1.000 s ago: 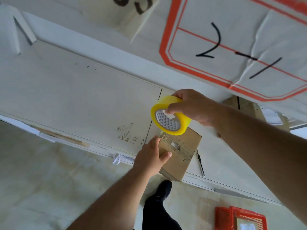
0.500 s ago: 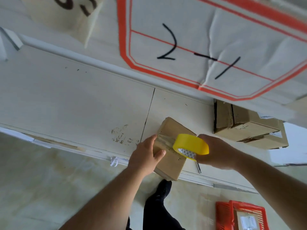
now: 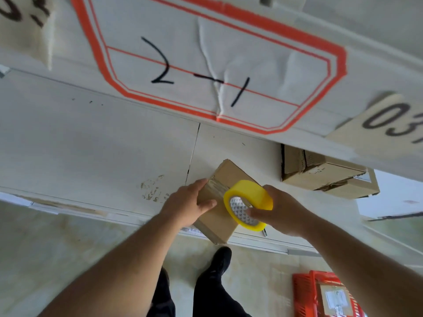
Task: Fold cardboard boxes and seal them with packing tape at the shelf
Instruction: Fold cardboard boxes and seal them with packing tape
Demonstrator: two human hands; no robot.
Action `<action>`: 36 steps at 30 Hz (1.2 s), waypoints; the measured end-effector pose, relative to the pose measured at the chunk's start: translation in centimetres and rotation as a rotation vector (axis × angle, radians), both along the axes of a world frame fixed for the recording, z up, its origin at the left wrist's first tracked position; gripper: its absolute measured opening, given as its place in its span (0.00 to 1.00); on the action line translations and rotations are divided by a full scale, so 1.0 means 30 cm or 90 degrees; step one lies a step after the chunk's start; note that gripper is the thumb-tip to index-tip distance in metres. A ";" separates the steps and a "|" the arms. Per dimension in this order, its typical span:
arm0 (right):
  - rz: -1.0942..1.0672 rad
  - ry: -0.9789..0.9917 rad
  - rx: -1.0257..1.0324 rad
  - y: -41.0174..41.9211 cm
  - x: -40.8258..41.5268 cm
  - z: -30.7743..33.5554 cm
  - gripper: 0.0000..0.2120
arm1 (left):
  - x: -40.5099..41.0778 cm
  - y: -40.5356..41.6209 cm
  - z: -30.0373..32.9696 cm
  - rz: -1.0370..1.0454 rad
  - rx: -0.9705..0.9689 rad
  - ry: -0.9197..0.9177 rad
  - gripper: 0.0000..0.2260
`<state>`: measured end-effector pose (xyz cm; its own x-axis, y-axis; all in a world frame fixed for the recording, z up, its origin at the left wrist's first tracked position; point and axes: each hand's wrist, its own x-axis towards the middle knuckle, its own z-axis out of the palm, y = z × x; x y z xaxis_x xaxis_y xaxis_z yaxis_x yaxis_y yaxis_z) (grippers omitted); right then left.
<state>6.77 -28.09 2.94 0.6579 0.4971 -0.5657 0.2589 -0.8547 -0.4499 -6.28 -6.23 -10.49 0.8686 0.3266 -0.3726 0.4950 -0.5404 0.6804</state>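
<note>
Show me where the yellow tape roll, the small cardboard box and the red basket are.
yellow tape roll (image 3: 254, 193): head view, outer yellow band.
small cardboard box (image 3: 215, 221): head view, near top face.
red basket (image 3: 302, 291): head view, left wall.

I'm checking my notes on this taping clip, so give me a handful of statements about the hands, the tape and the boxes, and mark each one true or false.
1. The right hand grips the yellow tape roll. True.
2. The left hand is lifted clear of the small cardboard box. False: it rests on the box, fingers laid over the taped top.
3. The small cardboard box sits at the front edge of the white shelf. True.
4. The red basket stands on the shelf. False: it is on the floor at lower right.
5. The other cardboard boxes lie left of the hands. False: they are to the right, further back.
</note>
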 end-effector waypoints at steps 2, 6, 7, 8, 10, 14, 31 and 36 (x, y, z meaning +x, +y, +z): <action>-0.011 0.000 0.004 -0.008 0.003 0.006 0.21 | -0.044 -0.056 -0.011 0.067 -0.066 -0.039 0.36; -0.041 0.066 0.053 -0.009 -0.020 0.007 0.18 | -0.082 -0.120 -0.033 0.198 -0.210 -0.062 0.33; -0.052 0.076 0.071 -0.005 -0.026 0.006 0.17 | -0.078 -0.118 -0.030 0.210 -0.220 -0.062 0.35; -0.065 0.084 0.091 0.001 -0.032 0.007 0.17 | -0.074 -0.118 -0.025 0.219 -0.225 -0.060 0.38; -0.097 0.074 0.142 0.030 -0.035 0.013 0.18 | -0.071 -0.122 -0.005 0.251 -0.205 -0.037 0.45; -0.189 0.126 0.321 0.127 -0.007 0.056 0.18 | -0.091 -0.147 0.002 0.304 -0.215 0.080 0.54; -0.182 0.235 0.528 0.041 -0.162 0.207 0.14 | -0.131 0.091 0.211 0.140 0.012 0.008 0.41; -0.203 -0.027 0.301 -0.084 -0.227 0.174 0.17 | -0.171 0.133 0.196 0.006 0.328 -0.134 0.42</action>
